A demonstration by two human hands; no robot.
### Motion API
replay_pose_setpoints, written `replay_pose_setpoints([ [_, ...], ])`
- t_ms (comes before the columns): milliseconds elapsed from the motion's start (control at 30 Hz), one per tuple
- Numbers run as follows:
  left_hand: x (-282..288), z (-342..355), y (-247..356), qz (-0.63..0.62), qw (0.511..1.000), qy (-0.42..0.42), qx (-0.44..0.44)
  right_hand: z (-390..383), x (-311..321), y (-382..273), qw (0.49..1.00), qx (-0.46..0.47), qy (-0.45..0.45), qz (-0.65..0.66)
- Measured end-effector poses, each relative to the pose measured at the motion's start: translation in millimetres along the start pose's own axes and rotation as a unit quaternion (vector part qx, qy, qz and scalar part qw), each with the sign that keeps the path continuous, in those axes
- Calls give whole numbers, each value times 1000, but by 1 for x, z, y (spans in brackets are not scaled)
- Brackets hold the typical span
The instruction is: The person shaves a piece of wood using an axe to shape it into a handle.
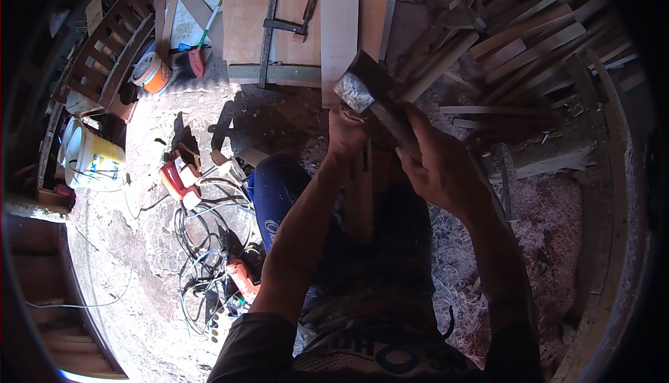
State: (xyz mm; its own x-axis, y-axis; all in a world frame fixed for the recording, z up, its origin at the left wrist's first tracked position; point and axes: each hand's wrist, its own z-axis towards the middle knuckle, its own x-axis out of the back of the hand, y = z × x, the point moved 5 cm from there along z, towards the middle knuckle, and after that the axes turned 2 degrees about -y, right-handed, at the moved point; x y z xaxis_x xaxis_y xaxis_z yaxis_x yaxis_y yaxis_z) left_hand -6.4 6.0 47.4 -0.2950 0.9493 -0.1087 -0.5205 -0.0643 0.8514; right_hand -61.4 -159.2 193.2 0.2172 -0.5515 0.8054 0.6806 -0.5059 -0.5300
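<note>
My right hand [432, 167] is closed round the handle of a hammer [359, 87], whose large metal head is raised just over my left hand [345, 131]. That hand is closed, its fingers partly hidden under the head; what it grips cannot be made out. A narrow slotted wooden piece [359, 216] runs down from below my left hand between my legs. A long pale board [339, 21] lies beyond my hands, beside plywood with a bar clamp [293, 24] on it.
Timber offcuts [523, 35] are piled at upper right. At left stand a slatted wooden frame [101, 56], an orange bucket [150, 73] and white buckets [97, 160]. Red power tools [242, 278] and tangled cables lie on the floor by my left leg, near a broom [195, 61].
</note>
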Motion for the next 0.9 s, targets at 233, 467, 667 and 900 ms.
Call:
replay_pose_setpoints([
  [233, 9, -10, -11, 32, 998, -23, 41, 14, 17, -29, 997, 25, 58, -36],
  [467, 3, -4, 16, 24, 996, -62, -56, 1, -38, 23, 994, 8, -60, -90],
  [667, 7, 6, -21, -76, 996, -50, 5, 6, -17, 10, 996, -52, -74, -9],
  [900, 20, 0, -16, 10, 996, -26, 81, 40, 65, -61, 984, 47, 166, 49],
])
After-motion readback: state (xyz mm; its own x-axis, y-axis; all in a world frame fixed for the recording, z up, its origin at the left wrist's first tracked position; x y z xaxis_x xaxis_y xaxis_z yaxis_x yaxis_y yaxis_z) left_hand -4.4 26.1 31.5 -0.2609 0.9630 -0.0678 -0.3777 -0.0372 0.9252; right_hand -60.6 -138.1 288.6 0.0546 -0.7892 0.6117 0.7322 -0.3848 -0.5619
